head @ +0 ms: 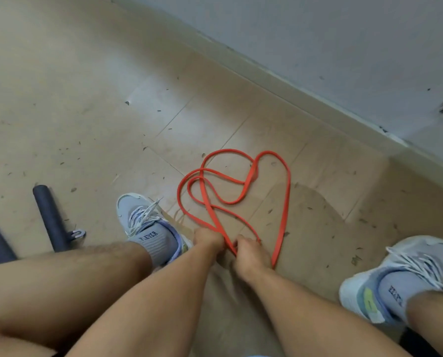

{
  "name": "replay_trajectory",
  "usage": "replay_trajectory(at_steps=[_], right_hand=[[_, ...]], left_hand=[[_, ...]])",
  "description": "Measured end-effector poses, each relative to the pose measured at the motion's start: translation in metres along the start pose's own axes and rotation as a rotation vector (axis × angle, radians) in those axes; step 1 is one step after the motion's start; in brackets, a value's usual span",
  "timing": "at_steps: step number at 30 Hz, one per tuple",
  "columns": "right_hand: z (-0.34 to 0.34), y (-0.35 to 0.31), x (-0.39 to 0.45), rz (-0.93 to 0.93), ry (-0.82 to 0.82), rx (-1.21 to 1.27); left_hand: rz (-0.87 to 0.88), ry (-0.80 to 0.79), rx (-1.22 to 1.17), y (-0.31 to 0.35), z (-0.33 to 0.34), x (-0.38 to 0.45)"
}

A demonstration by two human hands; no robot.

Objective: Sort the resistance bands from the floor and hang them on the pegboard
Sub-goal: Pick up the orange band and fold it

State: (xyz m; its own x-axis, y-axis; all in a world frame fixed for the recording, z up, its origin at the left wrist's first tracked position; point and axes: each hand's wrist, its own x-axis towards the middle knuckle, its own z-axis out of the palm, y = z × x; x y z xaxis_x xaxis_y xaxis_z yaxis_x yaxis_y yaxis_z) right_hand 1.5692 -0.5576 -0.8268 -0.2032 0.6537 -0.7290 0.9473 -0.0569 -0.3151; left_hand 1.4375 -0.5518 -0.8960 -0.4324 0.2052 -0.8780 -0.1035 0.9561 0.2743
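Note:
A long red resistance band (pixel 284 202) lies in loose overlapping loops on the tan tiled floor (pixel 86 112), between my feet and the wall. My left hand (pixel 208 239) and my right hand (pixel 251 253) are both down at its near end, fingers closed around the red strands where they come together. The rest of the band spreads out flat ahead of my hands. No pegboard is in view.
My left shoe (pixel 148 222) and right shoe (pixel 405 274) stand on either side of the band. Two dark foam-covered handles (pixel 51 219) lie on the floor at the left. A grey wall (pixel 318 42) with a skirting runs diagonally behind. Small debris dots the tiles.

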Motion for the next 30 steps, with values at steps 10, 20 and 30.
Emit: replay_trajectory(at_steps=[10, 20, 30], right_hand=[[-0.05, 0.013, -0.003, 0.06, 0.208, 0.537], [-0.18, 0.02, -0.048, -0.053, 0.686, 0.431], [-0.361, 0.029, -0.138, 0.02, 0.151, -0.256]], left_hand=[[0.425, -0.11, 0.018, 0.064, 0.012, -0.084], [0.792, 0.116, 0.16, 0.172, -0.058, -0.181], [1.456, 0.183, 0.946, 0.259, -0.121, -0.329]])
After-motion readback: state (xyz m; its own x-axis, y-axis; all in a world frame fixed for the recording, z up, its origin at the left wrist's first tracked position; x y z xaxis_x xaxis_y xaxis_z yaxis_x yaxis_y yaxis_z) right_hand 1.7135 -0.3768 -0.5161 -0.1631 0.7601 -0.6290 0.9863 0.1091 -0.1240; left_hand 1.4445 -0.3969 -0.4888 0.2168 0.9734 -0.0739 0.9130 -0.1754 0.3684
